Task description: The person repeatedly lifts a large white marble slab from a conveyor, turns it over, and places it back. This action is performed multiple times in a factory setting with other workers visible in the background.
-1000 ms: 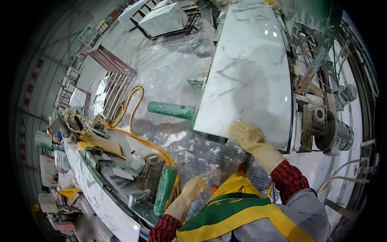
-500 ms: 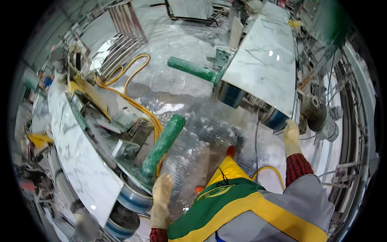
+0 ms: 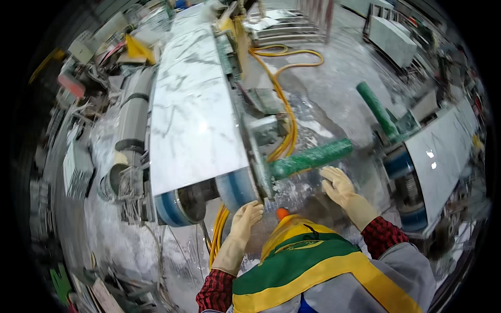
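A long white slab with grey veining lies on a conveyor to my left, whose blue-banded roller shows at its near end. My left hand, in a cream glove, is beside that roller with fingers stretched out and nothing held; I cannot tell whether they touch it. To the right, my gloved right hand hangs open and empty, thumb apart, just below a green cylinder that juts from the conveyor frame. Another white slab rests on a second conveyor farther right.
Yellow hoses loop across the wet floor between the conveyors and run under the left one. A second green cylinder sticks out from the right conveyor. Slabs stand on a rack at the far right. A grey motor-like cylinder lies along the left side.
My view has swung left, toward the left conveyor. My right hand has left the end of the right slab and come in toward the middle. My left hand is now at the left roller.
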The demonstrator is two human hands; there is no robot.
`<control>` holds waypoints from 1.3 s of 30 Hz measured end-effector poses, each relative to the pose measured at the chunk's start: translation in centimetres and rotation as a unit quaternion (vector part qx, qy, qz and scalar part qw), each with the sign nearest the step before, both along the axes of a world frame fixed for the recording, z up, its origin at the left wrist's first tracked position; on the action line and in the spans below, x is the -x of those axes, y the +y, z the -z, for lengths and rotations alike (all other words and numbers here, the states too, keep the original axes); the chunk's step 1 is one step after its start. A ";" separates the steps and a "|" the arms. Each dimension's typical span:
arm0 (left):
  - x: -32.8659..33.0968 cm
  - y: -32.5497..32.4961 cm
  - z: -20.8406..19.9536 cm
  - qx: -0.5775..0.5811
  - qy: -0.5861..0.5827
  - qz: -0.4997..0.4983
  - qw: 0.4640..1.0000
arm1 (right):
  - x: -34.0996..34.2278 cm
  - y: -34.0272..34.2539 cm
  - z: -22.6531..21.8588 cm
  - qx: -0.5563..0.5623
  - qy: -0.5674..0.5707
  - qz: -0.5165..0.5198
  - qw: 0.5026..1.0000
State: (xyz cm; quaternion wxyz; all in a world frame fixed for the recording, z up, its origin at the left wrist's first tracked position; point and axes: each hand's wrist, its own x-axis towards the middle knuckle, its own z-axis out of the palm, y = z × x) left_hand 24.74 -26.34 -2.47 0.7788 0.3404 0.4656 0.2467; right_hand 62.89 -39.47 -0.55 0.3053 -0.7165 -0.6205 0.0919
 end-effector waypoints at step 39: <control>21.7 29.9 -6.0 -0.591 0.514 0.130 0.609 | 20.1 39.1 -1.1 0.042 -0.186 -0.015 0.982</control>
